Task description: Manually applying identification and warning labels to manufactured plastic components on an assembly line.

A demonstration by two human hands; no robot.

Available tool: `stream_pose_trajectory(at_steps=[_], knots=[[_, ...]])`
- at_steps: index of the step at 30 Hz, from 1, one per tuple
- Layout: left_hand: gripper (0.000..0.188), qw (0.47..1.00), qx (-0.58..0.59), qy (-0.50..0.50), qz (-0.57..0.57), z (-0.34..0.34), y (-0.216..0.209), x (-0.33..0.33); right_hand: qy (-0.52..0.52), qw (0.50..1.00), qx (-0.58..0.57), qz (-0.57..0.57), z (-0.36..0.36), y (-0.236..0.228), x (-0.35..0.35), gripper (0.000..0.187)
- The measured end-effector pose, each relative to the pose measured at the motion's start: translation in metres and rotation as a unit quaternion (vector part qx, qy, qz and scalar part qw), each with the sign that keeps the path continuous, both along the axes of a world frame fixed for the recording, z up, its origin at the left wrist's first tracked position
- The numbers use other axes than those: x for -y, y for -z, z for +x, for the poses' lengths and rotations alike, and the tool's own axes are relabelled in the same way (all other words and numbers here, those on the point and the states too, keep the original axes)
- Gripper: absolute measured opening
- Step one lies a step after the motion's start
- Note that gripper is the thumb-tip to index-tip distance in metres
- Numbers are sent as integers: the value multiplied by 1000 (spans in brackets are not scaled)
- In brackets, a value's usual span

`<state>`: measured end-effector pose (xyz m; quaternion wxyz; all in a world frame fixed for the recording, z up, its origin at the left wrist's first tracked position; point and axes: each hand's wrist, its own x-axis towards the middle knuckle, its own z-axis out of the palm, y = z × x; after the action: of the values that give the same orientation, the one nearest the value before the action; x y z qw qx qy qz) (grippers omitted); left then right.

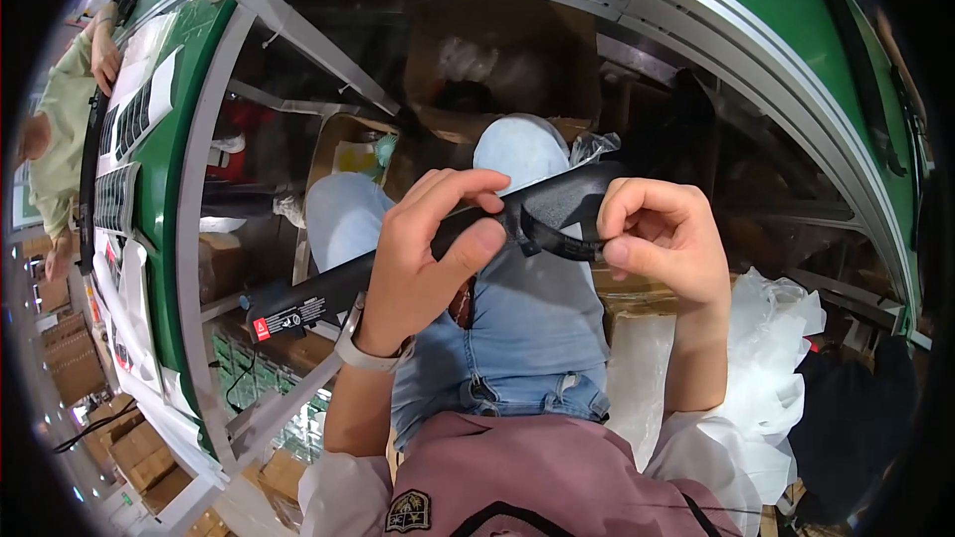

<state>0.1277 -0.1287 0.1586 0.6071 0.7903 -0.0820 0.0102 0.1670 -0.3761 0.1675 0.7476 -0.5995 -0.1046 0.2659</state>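
Bar (343,285), long and black, runs slantwise across our lap (537,318), near left to far right, with a red-and-white label (288,320) close to its left end. Black strap (563,247) comes off the bar and bows toward our right side. Right hand (674,239): grip narrow, thumb and forefinger pinching the strap at its right end. Left hand (428,251): curled over the bar, fingertips at the strap's other end; we can't tell whether that grip is closed on anything. We wear a pale wristband (353,351) on the left. White plastic sheeting (771,368) bunches beside our right forearm. Cardboard box (557,40) sits beyond our knees. Off left, a co-worker's hand (105,62) is at the far side of a green counter (204,70) carrying printed sheets (149,109).
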Motion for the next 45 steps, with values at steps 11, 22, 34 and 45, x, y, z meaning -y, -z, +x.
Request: stream_pose_trajectory(at_steps=[11,22,34,45], knots=[[19,996,-1,-28,81,-4,5,-1,47,990,7,-130,9,-2,-23,7],[25,982,14,2,190,-4,2,3,23,964,118,-236,9,6,-24,7],[24,970,22,-9,242,-7,4,11,40,947,194,-254,5,9,-26,8],[28,967,5,-16,256,-7,1,14,40,950,170,-258,4,9,-26,8]])
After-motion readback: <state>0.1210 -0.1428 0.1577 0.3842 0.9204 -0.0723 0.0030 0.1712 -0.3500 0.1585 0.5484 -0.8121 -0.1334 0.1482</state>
